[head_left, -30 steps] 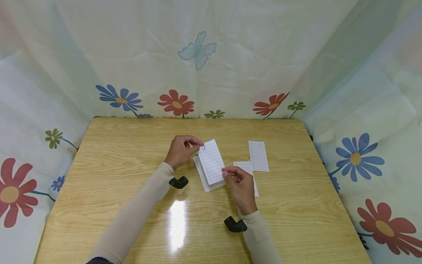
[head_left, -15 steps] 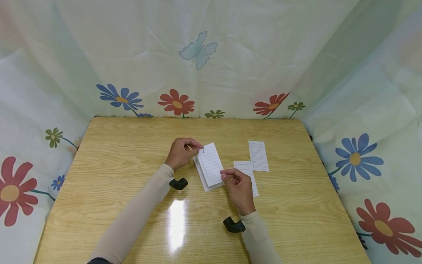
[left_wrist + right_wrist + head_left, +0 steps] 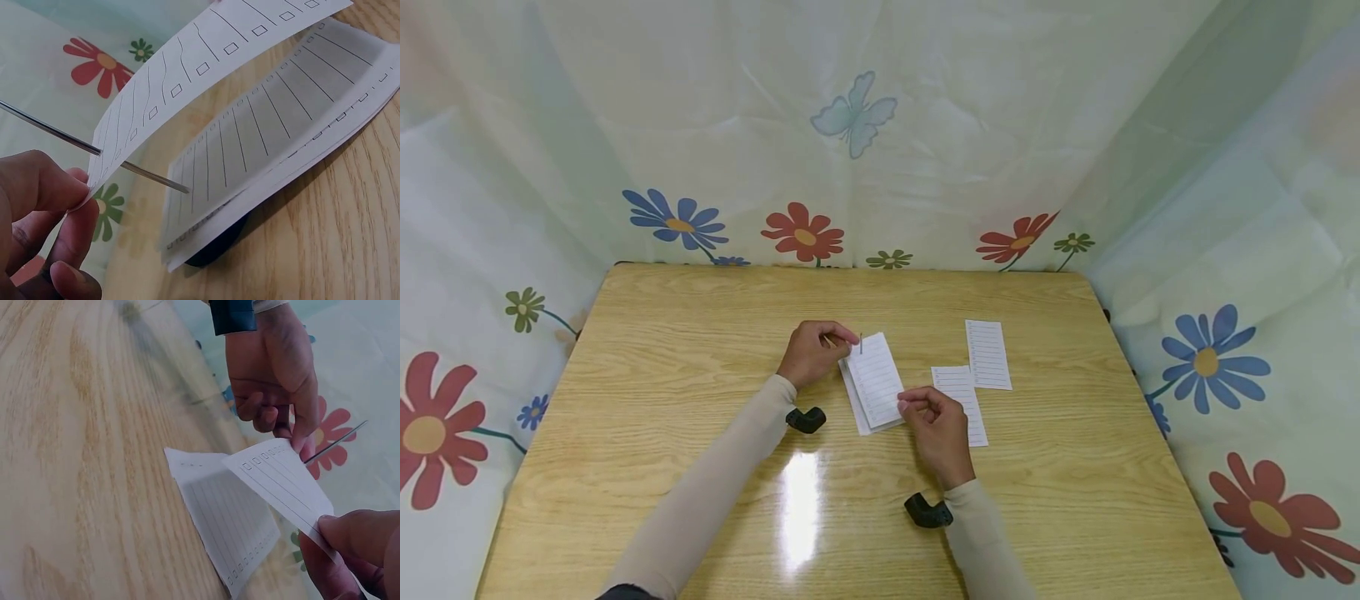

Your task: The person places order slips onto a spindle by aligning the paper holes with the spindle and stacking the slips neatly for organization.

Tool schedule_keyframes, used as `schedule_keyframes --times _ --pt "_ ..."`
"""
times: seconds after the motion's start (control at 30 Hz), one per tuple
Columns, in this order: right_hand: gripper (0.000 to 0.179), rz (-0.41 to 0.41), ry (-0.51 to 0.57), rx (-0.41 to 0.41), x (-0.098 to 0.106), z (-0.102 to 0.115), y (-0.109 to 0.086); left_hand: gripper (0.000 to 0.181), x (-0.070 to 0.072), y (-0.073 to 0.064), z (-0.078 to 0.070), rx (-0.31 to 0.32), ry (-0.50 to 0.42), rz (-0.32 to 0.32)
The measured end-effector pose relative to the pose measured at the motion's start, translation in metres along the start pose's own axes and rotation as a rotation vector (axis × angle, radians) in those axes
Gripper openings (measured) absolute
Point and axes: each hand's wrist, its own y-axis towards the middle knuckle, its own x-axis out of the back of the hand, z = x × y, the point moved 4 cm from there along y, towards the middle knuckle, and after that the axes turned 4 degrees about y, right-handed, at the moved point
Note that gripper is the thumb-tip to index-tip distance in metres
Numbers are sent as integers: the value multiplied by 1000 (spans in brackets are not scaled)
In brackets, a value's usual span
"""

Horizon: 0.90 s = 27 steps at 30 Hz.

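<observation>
A lined checklist sheet [image 3: 876,383] is pierced near one end by a thin metal spike [image 3: 50,128]. My left hand [image 3: 814,353] pinches this sheet at the corner beside the spike. At the opposite end, my right hand [image 3: 938,433] pinches its edge between thumb and fingers. The sheet bows above more checklist sheets [image 3: 250,144] lower on the same spike, with a gap between them in the left wrist view. Under those sheets, a dark round base [image 3: 219,244] shows in part. In the right wrist view the held sheet [image 3: 281,481] overlaps the lower ones.
Two loose checklist sheets lie on the wooden table [image 3: 1075,467] to the right: one farther back [image 3: 988,354], one nearer [image 3: 958,387] and partly behind my right hand. A flowered curtain [image 3: 700,100] hangs around the back and sides.
Both hands have lowered the sheet along the spike, closer to the sheets below. More of the spike now sticks out above it. The loose sheets have not moved.
</observation>
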Motion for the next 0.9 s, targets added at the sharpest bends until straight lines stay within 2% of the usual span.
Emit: schedule_keyframes --times 0.2,0.4,0.63,0.9 --pt "6 19 -69 -28 -4 -2 -1 13 -3 1 7 30 0 6" --pt "4 35 -164 -29 -8 -2 -2 13 -4 2 12 40 18 21" --pt "4 46 -284 -17 -13 -4 -3 13 -7 3 25 87 27 52" --pt "9 44 -345 24 -17 -5 -5 13 -10 4 30 57 59 55"
